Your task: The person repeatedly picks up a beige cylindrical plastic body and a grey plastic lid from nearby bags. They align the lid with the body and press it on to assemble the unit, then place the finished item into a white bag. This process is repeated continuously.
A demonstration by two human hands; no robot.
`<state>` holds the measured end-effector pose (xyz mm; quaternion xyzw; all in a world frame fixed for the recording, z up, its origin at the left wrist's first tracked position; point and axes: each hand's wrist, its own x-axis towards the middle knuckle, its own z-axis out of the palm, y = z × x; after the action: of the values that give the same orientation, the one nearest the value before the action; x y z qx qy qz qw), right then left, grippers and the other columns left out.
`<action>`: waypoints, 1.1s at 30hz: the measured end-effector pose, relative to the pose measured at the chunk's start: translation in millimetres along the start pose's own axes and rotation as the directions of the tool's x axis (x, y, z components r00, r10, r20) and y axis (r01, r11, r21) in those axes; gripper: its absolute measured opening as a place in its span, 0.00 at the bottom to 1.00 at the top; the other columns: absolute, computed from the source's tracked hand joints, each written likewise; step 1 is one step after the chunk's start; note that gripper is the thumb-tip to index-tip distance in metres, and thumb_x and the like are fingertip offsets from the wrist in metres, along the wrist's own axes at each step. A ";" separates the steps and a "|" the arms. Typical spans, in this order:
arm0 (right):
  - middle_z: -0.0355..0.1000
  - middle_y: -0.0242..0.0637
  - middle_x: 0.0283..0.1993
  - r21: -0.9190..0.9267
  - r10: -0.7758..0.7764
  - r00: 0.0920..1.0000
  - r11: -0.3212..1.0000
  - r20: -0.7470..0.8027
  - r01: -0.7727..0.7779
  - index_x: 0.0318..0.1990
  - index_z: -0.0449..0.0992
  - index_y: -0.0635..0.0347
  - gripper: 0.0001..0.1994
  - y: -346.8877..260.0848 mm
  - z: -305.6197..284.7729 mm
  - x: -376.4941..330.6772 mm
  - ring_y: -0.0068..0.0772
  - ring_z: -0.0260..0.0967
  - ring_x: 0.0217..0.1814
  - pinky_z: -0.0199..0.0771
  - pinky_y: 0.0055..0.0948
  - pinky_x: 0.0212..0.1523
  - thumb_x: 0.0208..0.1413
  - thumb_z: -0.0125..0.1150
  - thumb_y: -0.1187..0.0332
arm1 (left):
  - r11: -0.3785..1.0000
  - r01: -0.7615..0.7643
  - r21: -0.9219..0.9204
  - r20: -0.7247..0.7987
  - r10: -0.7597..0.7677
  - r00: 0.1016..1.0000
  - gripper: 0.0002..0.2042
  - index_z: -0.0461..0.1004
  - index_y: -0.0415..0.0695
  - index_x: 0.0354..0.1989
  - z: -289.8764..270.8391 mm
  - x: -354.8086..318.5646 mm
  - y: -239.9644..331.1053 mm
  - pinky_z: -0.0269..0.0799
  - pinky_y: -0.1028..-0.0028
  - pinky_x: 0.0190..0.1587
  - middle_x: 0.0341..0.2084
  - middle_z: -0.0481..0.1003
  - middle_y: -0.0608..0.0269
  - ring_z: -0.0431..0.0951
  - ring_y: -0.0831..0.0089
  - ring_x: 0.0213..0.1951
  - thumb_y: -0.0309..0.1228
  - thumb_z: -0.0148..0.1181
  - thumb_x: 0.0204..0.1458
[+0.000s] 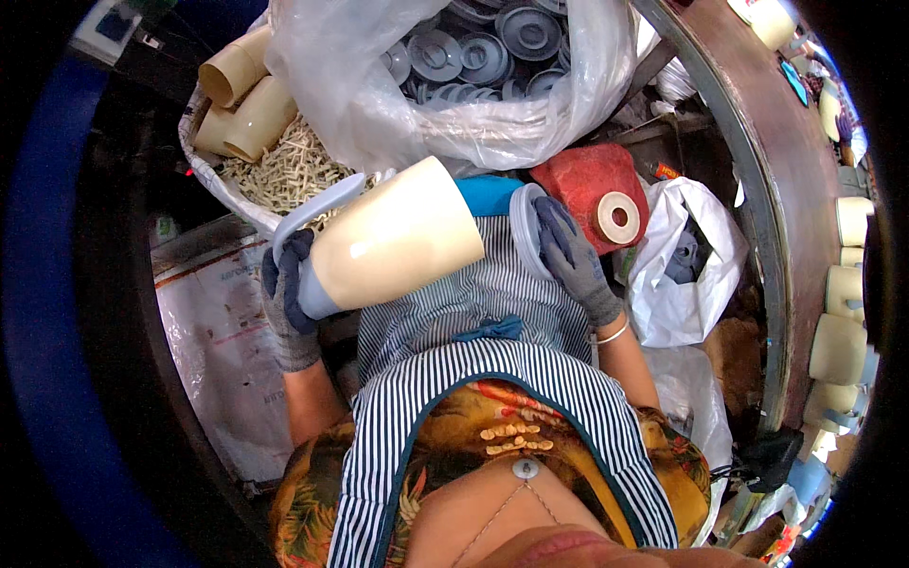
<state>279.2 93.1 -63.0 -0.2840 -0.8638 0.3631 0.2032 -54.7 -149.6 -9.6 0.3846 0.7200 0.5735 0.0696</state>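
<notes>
My left hand [287, 298], in a grey glove, grips a cream plastic jug body [398, 237] at its grey-blue base end. A curved grey-blue handle [322, 210] stands out from the jug's side, and the jug lies tilted across my lap with its wide end toward the right. In my gloved right hand [574, 260] is a round grey lid-like disc [526, 232], held on edge just right of the jug and apart from it. The right fingers lie over the disc's face. Beside that hand, a cream ring [617, 217] rests on a red padded block [587, 180].
A clear plastic bag [331, 95] of grey round parts [483, 59] stands ahead. At far left, a basket holds cream cylinders [260, 118] and small pale pieces [284, 166]. A white bag [663, 303] with grey parts is at right, beside a metal-edged bench [748, 161] bearing more jugs.
</notes>
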 end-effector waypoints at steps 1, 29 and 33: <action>0.54 0.49 0.69 -0.019 -0.010 1.000 1.000 0.022 0.010 0.65 0.60 0.60 0.30 -1.8 -4.3 -1.6 0.53 0.47 0.73 0.47 0.45 0.71 0.54 0.56 0.63 | 0.999 -0.019 0.028 0.012 0.018 1.000 0.14 0.71 0.36 0.49 -1.2 -3.1 1.1 0.71 0.66 0.49 0.43 0.75 0.54 0.75 0.62 0.45 0.30 0.52 0.59; 0.70 0.51 0.48 0.192 -0.334 0.876 0.889 -0.347 0.415 0.54 0.73 0.63 0.27 -105.8 -15.2 27.7 0.54 0.69 0.48 0.70 0.42 0.50 0.41 0.60 0.68 | 0.411 0.579 -0.704 0.515 -0.265 0.815 0.16 0.68 0.36 0.42 25.1 17.1 38.1 0.66 0.67 0.54 0.42 0.74 0.53 0.73 0.66 0.46 0.38 0.39 0.66; 0.69 0.53 0.51 0.110 -0.386 0.845 0.885 -0.370 0.453 0.54 0.71 0.64 0.27 -98.7 -12.9 25.0 0.57 0.68 0.51 0.68 0.45 0.52 0.43 0.61 0.66 | 0.638 0.485 -0.598 0.409 -0.278 0.869 0.14 0.69 0.36 0.45 32.9 14.3 46.1 0.67 0.67 0.54 0.40 0.73 0.56 0.73 0.64 0.46 0.36 0.45 0.63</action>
<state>233.6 58.9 22.4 -0.1243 -0.8177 0.3377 0.4493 -24.9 -113.0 24.9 0.2454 0.5047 0.7086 0.4277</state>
